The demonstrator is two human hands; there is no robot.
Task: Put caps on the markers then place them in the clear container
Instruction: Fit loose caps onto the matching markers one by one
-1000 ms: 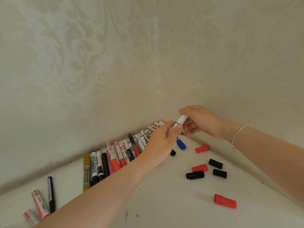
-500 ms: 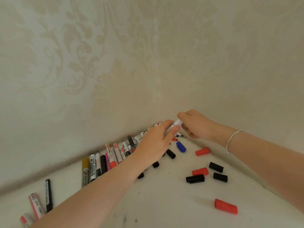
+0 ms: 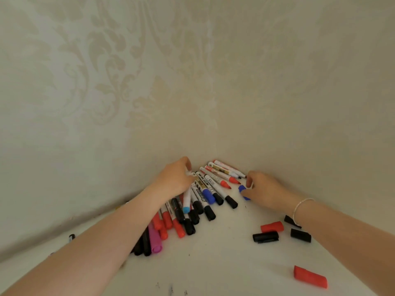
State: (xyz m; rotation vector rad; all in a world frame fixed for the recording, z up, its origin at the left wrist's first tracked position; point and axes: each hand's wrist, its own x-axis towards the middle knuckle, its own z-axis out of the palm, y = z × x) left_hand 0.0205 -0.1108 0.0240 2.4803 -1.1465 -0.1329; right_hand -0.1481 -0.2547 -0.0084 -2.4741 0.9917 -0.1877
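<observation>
A row of markers (image 3: 205, 189) lies on the white table against the left wall, several capped in black, red, blue and pink. At the corner end, three lie uncapped with bare red and black tips (image 3: 224, 184). My left hand (image 3: 176, 178) grips the back end of a white marker (image 3: 187, 197) whose light-blue front end points toward me, low over the pile. My right hand (image 3: 265, 190) pinches a blue cap (image 3: 242, 188) on the table beside the bare tips. No clear container is in view.
Loose caps lie on the table to the right: a red one (image 3: 271, 227), black ones (image 3: 265, 237) (image 3: 300, 235), and a red one (image 3: 310, 276) near the front. Patterned walls meet in a corner just behind the markers.
My right hand let go of the white marker and dropped to the blue cap. My left hand lowered the white marker onto the pile, and the view swung left.
</observation>
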